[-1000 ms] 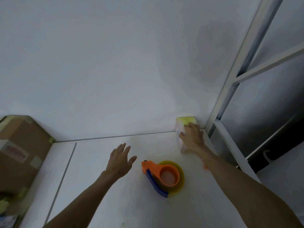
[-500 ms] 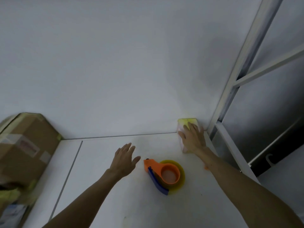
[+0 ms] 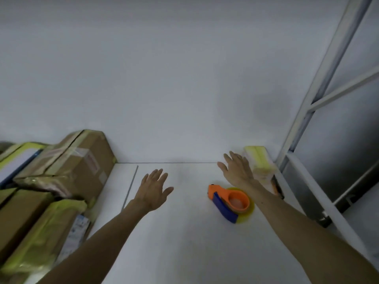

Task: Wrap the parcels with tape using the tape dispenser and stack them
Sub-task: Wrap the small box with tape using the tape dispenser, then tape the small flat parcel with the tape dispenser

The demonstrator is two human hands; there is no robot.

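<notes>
Fingers (image 3: 158, 174) straight and spread on both hands, nothing held.
The left hand (image 3: 152, 189) hovers over the white table (image 3: 184, 242); the right hand (image 3: 239, 171) is just beside a small yellow-taped parcel (image 3: 259, 162) in the far right corner. The orange-and-blue tape dispenser (image 3: 229, 201) lies between the arms, and taped cardboard boxes (image 3: 82, 167) are piled at the left.

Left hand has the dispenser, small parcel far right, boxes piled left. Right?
Not quite. In the head view the left hand is open and holds nothing; the dispenser lies on the table, nearer the right hand. The small parcel is at the far right and the boxes are piled on the left.
</notes>
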